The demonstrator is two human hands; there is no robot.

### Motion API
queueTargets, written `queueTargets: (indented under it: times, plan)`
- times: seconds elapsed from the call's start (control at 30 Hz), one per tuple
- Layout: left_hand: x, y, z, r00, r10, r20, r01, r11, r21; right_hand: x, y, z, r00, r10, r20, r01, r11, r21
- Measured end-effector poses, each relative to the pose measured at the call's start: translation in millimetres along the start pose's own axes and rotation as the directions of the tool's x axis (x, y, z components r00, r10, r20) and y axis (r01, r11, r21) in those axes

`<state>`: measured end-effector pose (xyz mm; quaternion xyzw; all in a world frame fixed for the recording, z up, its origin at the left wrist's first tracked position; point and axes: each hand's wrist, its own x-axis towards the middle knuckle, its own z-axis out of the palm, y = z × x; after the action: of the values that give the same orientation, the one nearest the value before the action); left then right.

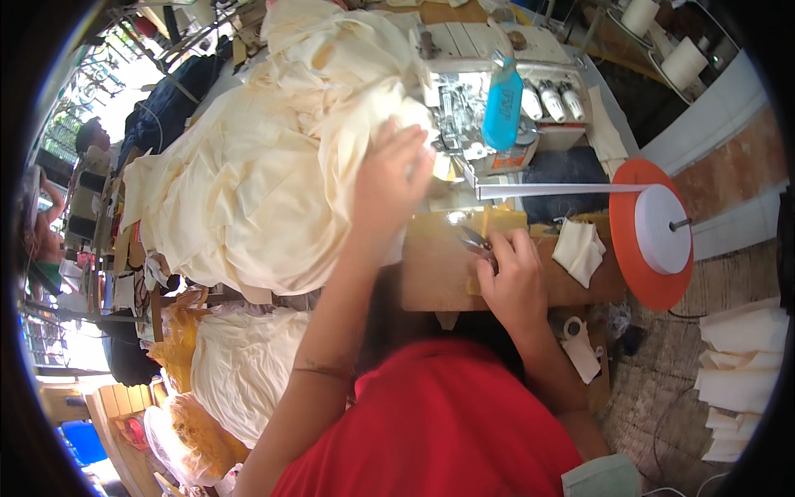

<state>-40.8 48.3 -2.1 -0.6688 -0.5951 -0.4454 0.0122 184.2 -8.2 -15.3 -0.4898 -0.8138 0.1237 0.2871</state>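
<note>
A big heap of cream cloth [248, 182] covers the left and middle of the table. My left hand [393, 174] is at its right edge, beside the sewing machine [460, 108], and is blurred by motion. Whether its fingers grip the cloth cannot be made out. Over the brown board [435, 282] at the table's front, my right hand [517, 277] is closed around small thread snips [472, 238], their dark blades pointing up and left. Most of their handle is hidden by my fingers. A folded cream piece [580, 251] lies right of this hand.
White tape [546, 190] runs from a roll on an orange disc [629, 228] to the machine. A blue oblong object [502, 108] stands at the machine's front. Thread cones [683, 62] are at upper right. More cloth [244, 364] lies lower left, and cream pieces [741, 364] lie far right.
</note>
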Motion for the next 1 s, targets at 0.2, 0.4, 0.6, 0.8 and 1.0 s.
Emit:
queueTargets:
  times: [0.2, 0.4, 0.6, 0.8, 1.0]
  plan:
    - [3.0, 30.5, -26.6, 0.948, 0.131, -0.289, -0.096, 0.987, 0.132, -6.6, 12.1, 4.5, 0.999, -0.041, 0.0, 0.041, 0.999, -0.034]
    - [74.1, -27.8, -52.9, 0.964, -0.255, 0.074, 0.251, 0.966, 0.057, -11.5, -2.3, -4.6, 0.995, -0.096, -0.035, 0.101, 0.974, 0.205]
    - [-6.6, 29.2, -142.9, 0.957, -0.268, 0.114, 0.278, 0.957, -0.086, -23.0, -6.4, -14.4, 0.898, 0.086, 0.433, -0.431, 0.378, 0.819]
    - [-88.8, 21.1, -114.2, 0.897, -0.439, 0.06, 0.437, 0.853, -0.285, -7.0, -44.7, 10.4, 0.905, 0.003, 0.425, -0.4, 0.342, 0.85]
    - [-96.6, 36.2, -101.4, 0.784, -0.616, 0.083, 0.554, 0.632, -0.542, 23.9, -66.8, 26.1, 0.981, -0.191, -0.029, 0.177, 0.829, 0.53]
